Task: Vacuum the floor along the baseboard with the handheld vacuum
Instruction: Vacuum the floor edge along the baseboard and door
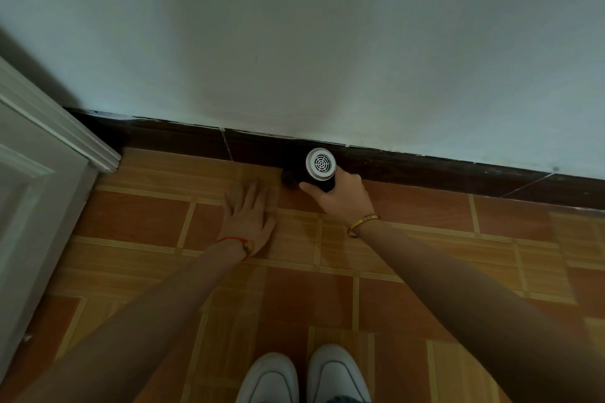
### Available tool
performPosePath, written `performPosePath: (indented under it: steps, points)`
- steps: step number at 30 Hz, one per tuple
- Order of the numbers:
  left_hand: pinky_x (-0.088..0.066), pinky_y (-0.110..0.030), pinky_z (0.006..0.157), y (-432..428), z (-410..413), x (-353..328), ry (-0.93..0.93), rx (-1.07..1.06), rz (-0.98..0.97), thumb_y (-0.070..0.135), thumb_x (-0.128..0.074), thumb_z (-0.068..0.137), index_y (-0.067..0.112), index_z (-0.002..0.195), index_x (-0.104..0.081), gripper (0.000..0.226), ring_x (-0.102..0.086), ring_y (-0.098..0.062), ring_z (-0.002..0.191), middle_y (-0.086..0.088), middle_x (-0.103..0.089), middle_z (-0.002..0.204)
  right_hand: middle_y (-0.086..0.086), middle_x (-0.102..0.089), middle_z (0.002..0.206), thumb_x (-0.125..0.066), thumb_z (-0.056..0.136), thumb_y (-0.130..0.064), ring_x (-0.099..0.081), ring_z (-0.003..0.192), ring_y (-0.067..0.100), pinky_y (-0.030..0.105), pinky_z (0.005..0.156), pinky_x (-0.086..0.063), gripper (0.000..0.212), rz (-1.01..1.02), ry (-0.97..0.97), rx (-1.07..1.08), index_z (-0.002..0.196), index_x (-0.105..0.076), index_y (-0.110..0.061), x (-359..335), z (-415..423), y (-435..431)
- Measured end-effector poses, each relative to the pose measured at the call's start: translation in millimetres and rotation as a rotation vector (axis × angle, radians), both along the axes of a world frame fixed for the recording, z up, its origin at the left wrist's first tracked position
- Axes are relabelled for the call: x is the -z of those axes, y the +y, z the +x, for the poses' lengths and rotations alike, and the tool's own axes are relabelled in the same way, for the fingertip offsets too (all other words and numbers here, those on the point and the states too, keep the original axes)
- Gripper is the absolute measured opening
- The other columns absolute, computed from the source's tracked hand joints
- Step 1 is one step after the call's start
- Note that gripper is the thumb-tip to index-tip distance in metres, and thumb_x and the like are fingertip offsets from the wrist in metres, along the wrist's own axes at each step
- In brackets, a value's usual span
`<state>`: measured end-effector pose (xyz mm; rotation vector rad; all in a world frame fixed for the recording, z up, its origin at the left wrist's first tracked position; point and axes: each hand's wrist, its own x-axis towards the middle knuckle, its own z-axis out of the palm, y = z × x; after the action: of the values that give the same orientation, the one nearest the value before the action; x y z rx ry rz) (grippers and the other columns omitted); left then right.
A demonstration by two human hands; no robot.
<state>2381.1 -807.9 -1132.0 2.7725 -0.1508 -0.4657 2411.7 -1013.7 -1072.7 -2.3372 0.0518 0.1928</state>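
R hand (340, 198) is gripping the handheld vacuum (320, 167), fingers curling round its dark body, white vented end facing up at the cam. Nozzle end is pointing down at the floor (409, 255), right by the dark baseboard (425, 167) just beyond the knuckles. L hand (250, 219) is lying wide open, fingers spread flat on the floor, just left of the handheld vacuum. White shoes (271, 379) are sitting well behind both hands.

readable text: none | handheld vacuum (320, 163): no legible label | gold bracelet (364, 222): marks too small to read
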Motion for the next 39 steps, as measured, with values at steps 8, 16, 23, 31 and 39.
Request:
performPosePath:
  steps: [8,16,23,31,39]
  points:
    - [0.005,-0.056,0.12,-9,2,-1,-0.021,0.034,-0.017,0.039,-0.034,0.103,0.019,0.157,-0.009,0.063,0.01,-0.027,0.152,-0.004,-0.001,0.166,-0.001,-0.075,0.112,-0.072,0.083,-0.056,-0.067,0.108,0.019,0.041,0.092,-0.057,0.061,0.003,0.016,0.042,0.13,-0.062,-0.02,0,-3,-9]
    - [0.007,-0.055,0.12,-16,4,-3,-0.032,0.041,0.002,0.042,-0.032,0.103,0.018,0.157,-0.01,0.063,0.007,-0.027,0.152,-0.006,-0.005,0.165,-0.001,-0.074,0.11,-0.07,0.082,-0.06,-0.068,0.106,0.019,0.041,0.091,-0.057,0.062,-0.018,0.016,0.06,0.13,-0.061,-0.022,-1,-6,-21]
    - [0.008,-0.054,0.119,-21,4,-8,-0.027,0.053,0.001,0.041,-0.031,0.103,0.019,0.157,-0.009,0.063,0.007,-0.027,0.152,-0.006,-0.004,0.165,-0.001,-0.075,0.11,-0.066,0.078,-0.067,-0.068,0.107,0.021,0.043,0.09,-0.057,0.067,-0.024,0.028,0.077,0.13,-0.06,-0.025,-2,-10,-26]
    - [0.005,-0.058,0.119,-23,3,-9,-0.025,0.067,-0.011,0.042,-0.034,0.102,0.02,0.157,-0.008,0.065,0.005,-0.029,0.152,-0.007,-0.006,0.165,0.0,-0.074,0.113,-0.071,0.083,-0.057,-0.066,0.11,0.021,0.043,0.093,-0.056,0.059,-0.007,0.027,0.104,0.129,-0.061,-0.021,-3,-12,-33]
    - [0.004,-0.059,0.119,-30,3,-8,-0.023,0.099,0.003,0.046,-0.029,0.1,0.019,0.157,-0.01,0.066,0.006,-0.028,0.152,-0.005,-0.004,0.165,0.0,-0.073,0.111,-0.068,0.081,-0.062,-0.068,0.106,0.021,0.043,0.09,-0.058,0.062,-0.035,0.033,0.113,0.128,-0.061,-0.021,-6,-16,-43]
